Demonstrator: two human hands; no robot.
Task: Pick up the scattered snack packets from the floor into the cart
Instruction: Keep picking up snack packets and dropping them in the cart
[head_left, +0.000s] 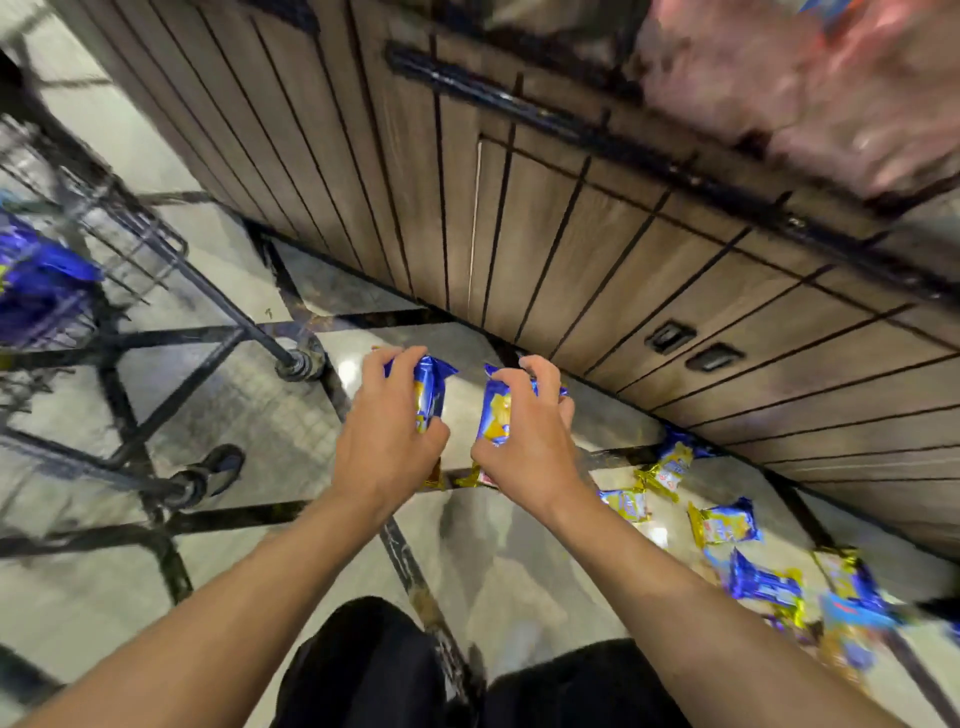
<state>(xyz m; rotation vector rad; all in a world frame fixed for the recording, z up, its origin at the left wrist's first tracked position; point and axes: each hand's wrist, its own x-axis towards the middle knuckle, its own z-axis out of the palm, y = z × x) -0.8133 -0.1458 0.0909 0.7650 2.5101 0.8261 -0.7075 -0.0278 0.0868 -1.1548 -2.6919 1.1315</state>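
Observation:
My left hand (387, 428) grips a blue and yellow snack packet (431, 387) above the floor, fingers curled round it. Beside it, my right hand (530, 436) grips another blue and yellow packet (494, 415) the same way. Several more packets lie scattered on the floor to the right, among them one (724, 525) near the cabinet base and a blue one (763, 584) further right. The black wire cart (130, 244) stands at the left, with blue packets (36, 280) inside its basket.
A wooden slatted cabinet (519, 234) runs along the far side, close to the packets. The cart's wheels (301, 364) stand on the glossy tiled floor (291, 447) just left of my hands. My dark-clad knees (374, 670) are at the bottom.

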